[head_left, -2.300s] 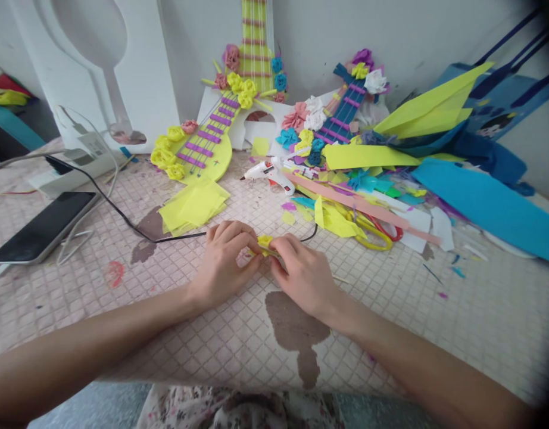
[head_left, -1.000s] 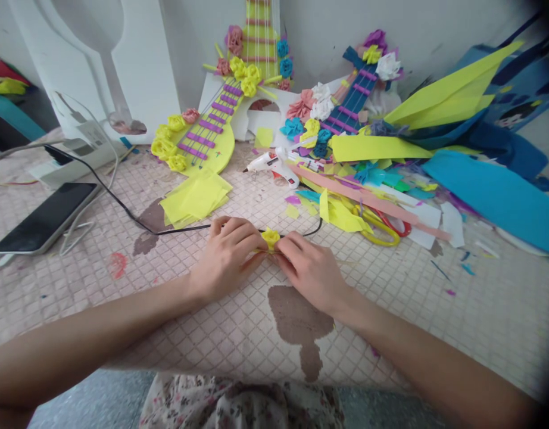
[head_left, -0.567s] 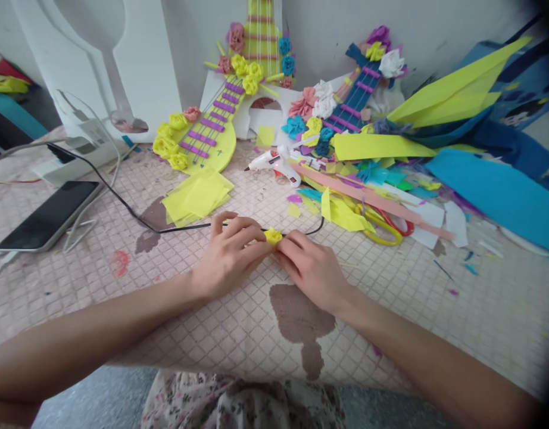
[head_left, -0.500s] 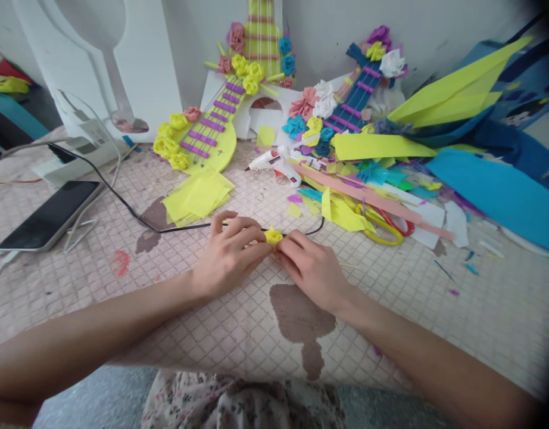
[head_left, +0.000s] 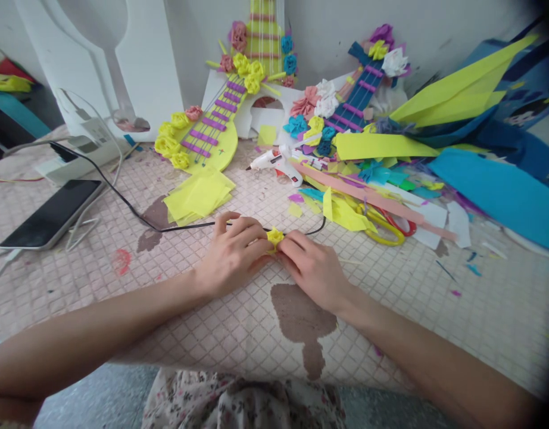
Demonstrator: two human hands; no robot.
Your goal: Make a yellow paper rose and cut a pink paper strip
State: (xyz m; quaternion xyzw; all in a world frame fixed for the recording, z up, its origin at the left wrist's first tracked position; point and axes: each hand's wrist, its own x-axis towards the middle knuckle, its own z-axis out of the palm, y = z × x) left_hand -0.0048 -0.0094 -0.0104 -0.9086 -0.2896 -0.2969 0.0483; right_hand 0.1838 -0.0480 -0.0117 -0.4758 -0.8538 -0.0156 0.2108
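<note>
My left hand [head_left: 232,253] and my right hand [head_left: 312,268] meet at the middle of the table, both pinched on a small yellow paper flower [head_left: 275,236]. The fingers of both hands are curled round it, so only its top shows. A black cable [head_left: 136,215] runs under my left fingers. A stack of yellow paper squares [head_left: 198,195] lies just beyond my left hand.
A white glue gun [head_left: 277,164], yellow-handled scissors [head_left: 381,229] and a heap of coloured paper scraps [head_left: 390,179] fill the far right. A yellow paper guitar [head_left: 207,134] with flowers leans at the back. A phone [head_left: 51,213] lies far left.
The yellow paper has been rolled tighter into a rounder flower between my fingers. Both hands stay together at the same spot; the view has shifted slightly.
</note>
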